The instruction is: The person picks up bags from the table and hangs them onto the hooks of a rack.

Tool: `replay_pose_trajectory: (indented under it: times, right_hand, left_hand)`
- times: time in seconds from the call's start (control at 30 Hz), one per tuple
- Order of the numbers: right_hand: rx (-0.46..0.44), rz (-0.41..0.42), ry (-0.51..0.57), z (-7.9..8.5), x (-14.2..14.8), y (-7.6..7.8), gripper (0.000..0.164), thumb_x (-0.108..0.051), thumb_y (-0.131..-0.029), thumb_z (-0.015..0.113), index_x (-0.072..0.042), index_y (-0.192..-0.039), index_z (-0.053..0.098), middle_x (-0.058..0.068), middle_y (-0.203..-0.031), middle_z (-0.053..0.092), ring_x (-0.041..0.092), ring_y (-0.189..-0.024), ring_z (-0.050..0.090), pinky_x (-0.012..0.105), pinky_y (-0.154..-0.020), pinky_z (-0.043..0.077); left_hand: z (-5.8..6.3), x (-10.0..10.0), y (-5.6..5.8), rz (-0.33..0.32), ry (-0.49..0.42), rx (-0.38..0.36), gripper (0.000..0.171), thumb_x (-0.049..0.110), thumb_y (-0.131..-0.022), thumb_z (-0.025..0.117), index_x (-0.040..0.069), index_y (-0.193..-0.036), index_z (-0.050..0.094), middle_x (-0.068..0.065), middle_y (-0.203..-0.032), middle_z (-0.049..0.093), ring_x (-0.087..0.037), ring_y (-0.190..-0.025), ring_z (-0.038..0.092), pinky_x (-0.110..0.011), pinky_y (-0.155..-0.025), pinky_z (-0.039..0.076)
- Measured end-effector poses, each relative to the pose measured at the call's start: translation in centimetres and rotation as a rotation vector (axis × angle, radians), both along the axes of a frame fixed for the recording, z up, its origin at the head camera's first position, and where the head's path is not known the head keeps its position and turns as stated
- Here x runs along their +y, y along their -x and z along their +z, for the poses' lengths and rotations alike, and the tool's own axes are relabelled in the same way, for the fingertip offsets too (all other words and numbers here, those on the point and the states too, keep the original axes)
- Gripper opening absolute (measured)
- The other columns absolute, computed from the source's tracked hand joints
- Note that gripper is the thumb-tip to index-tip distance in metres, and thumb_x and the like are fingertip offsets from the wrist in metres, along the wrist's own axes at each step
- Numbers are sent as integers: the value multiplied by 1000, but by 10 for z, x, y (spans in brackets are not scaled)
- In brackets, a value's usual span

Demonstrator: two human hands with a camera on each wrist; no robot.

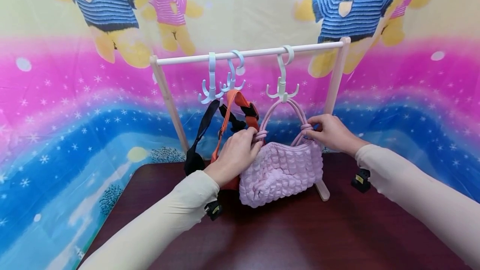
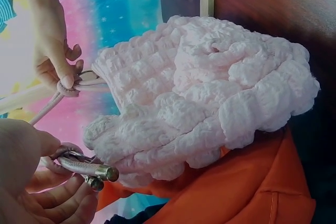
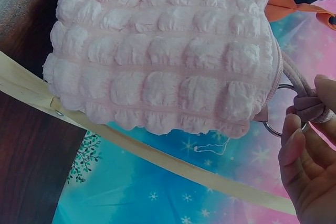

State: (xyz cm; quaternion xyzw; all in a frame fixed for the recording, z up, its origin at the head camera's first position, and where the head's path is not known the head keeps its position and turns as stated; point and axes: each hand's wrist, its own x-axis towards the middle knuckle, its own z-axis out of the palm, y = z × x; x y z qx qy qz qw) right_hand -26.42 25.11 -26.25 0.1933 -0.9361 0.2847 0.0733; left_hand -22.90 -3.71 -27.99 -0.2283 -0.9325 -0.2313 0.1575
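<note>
A pink puffy quilted handbag [image 1: 285,170] hangs by its looped cord handles from a pale green multi-prong hook [image 1: 282,84]. At the left side of the handles, my left hand [image 1: 237,150] grips the cord near its knot; metal-tipped cord ends [image 2: 107,173] stick out by the fingers in the left wrist view. My right hand [image 1: 333,133] pinches the knot [image 3: 310,107] on the handles' right side, just above a metal ring [image 3: 273,129]. The bag's puckered front faces me, tilted, its right end higher than its left.
The hook hangs on a white rail [image 1: 258,53] with wooden legs [image 1: 170,103]. Farther left are two light blue hooks [image 1: 211,82], a black strap [image 1: 204,124] and an orange bag [image 2: 247,182] partly behind the pink one. Below lies a dark wooden table [image 1: 262,236].
</note>
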Motion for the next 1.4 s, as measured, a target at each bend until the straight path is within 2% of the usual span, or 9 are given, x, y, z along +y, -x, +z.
replay_pose_trajectory:
  times: [0.17,0.4,0.6,0.8,1.1,1.4]
  right_hand:
    - [-1,-4,-6,0,0,-1,29,-23,-101,64,-3,-121,70,16,-103,74,20,-82,70,28,-67,56]
    - [15,-16,-30,0,1,0,29,-22,-100,65,-3,-122,70,16,-98,73,21,-72,66,28,-56,51]
    - [29,-16,-36,-1,1,1,31,-20,-100,64,-2,-125,69,17,-106,74,22,-82,70,26,-64,55]
    - [51,-23,-44,-2,2,0,32,-20,-100,65,-2,-126,69,19,-110,73,26,-88,71,27,-65,56]
    - [59,-54,-79,-1,4,-2,37,-23,-100,65,-3,-131,66,21,-118,70,27,-90,68,31,-59,51]
    - [92,-55,-69,0,5,-4,40,-24,-100,64,-1,-133,64,23,-114,72,34,-95,72,31,-62,54]
  left_hand:
    - [0,-1,0,2,-3,5,25,31,-103,60,11,-117,64,-5,-98,68,-17,-82,63,-30,-68,53]
    - [1,-4,-1,1,-13,-15,26,31,-102,62,11,-118,63,-5,-96,66,-16,-80,61,-29,-66,51]
    - [3,-6,-1,-6,-16,1,22,29,-101,63,10,-111,64,-5,-92,65,-15,-76,61,-27,-63,50]
    - [3,-6,-1,1,-9,-1,23,29,-101,63,9,-113,64,-5,-92,64,-15,-77,61,-28,-64,51]
    - [2,-7,-2,5,-2,-11,23,30,-101,62,9,-111,66,-5,-93,65,-15,-78,60,-29,-65,50]
    - [0,-7,-4,3,-9,-10,22,29,-101,63,9,-111,66,-5,-91,64,-15,-77,59,-29,-65,49]
